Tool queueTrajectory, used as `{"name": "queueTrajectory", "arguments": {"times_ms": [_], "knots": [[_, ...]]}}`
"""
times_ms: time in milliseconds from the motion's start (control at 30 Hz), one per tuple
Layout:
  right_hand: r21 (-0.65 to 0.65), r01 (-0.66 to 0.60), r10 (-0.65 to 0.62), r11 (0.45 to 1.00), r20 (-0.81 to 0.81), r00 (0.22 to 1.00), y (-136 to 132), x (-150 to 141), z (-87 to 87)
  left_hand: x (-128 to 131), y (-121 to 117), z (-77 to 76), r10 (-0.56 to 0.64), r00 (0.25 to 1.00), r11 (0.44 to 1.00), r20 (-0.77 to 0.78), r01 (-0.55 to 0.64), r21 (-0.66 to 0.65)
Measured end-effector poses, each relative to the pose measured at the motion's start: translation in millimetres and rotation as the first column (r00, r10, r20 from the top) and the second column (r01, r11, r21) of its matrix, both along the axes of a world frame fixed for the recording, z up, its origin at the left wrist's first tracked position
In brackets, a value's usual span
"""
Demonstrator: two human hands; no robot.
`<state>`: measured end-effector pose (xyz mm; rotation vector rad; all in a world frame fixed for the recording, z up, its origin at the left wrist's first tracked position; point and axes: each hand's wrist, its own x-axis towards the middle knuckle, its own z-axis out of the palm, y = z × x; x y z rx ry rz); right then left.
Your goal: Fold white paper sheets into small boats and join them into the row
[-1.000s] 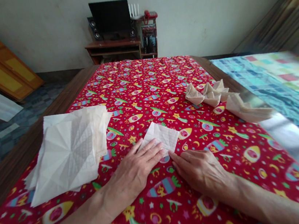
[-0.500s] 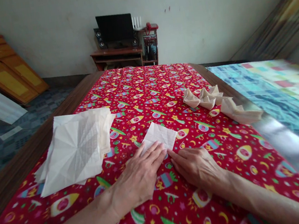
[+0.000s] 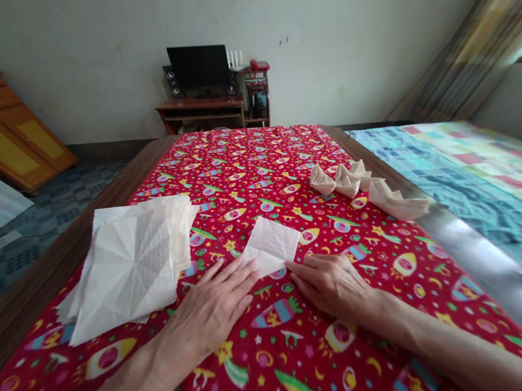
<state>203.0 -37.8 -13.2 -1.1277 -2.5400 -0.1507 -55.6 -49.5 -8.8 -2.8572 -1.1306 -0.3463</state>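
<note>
A small folded square of white paper [image 3: 273, 245] lies on the red patterned cloth in front of me, with crease lines across it. My left hand [image 3: 221, 297] rests flat with its fingers stretched out, the fingertips on the paper's lower left edge. At the paper's near right corner is my right hand [image 3: 327, 280], its fingers drawn together and their tips on the corner. To the left lies a stack of creased white paper sheets [image 3: 130, 264]. Several folded paper pieces with pointed tips [image 3: 348, 179] stand in a row on the right, beside a nested pile of folded paper [image 3: 394, 200].
The red cloth [image 3: 257, 164] covers a long table with brown wooden edges [image 3: 116, 189]. A bed with a patchwork cover [image 3: 455, 176] adjoins the right side. Beyond the far end stands a desk [image 3: 201, 106] with a monitor [image 3: 200, 65]. A wooden cabinet [image 3: 17, 138] is at the left.
My left hand has slid left and toward me across the paper, uncovering its near edge. My right hand stays at the near right corner. The view has shifted slightly.
</note>
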Motion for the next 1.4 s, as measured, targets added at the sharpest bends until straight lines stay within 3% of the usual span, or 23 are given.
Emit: {"name": "queueTrajectory", "arguments": {"times_ms": [167,300,433,533,700,867,967,1100,1167,1267,1400], "knots": [[-0.023,0.196,-0.197,0.98,-0.127,0.972,28,8,5.7,-1,2,-0.6,-0.058,0.996,0.998,0.069,0.057,0.021],[-0.047,0.15,-0.157,0.988,-0.219,0.963,54,9,4.4,2,4,1.6,-0.067,0.992,0.997,0.103,0.065,0.03],[-0.286,0.155,-0.234,0.945,-0.268,0.935,65,2,3.8,6,7,9.0,-0.095,0.988,0.995,0.118,0.094,0.016],[-0.43,0.155,-0.309,0.89,-0.315,0.897,61,3,6.4,7,13,12.9,-0.112,0.988,0.994,0.11,0.111,0.015],[-0.534,0.079,-0.349,0.842,-0.427,0.834,33,12,6.1,12,35,9.9,-0.158,0.986,0.984,0.045,0.154,0.089],[-0.765,-0.14,-0.358,0.628,-0.444,0.821,3,9,0.6,25,60,11.6,-0.142,0.99,0.979,-0.005,0.142,0.147],[-0.787,-0.181,-0.305,0.59,-0.425,0.852,-5,7,5.1,31,61,12.1,-0.142,0.99,0.98,0.004,0.14,0.141],[-0.741,-0.152,-0.108,0.654,-0.29,0.951,-9,14,21.4,28,40,5.8,-0.175,0.982,0.984,0.069,0.174,0.028],[-0.642,-0.042,-0.078,0.766,-0.157,0.984,-12,19,29.6,23,29,1.5,-0.167,0.981,0.985,0.101,0.171,-0.034],[-0.385,0.093,-0.089,0.918,0.028,0.996,-17,21,37.2,16,19,-3.3,-0.131,0.987,0.987,0.097,0.14,-0.085],[-0.194,-0.023,0.046,0.981,0.114,0.992,-24,19,33.4,15,17,-6.1,-0.11,0.991,0.988,0.073,0.117,-0.101]]}}
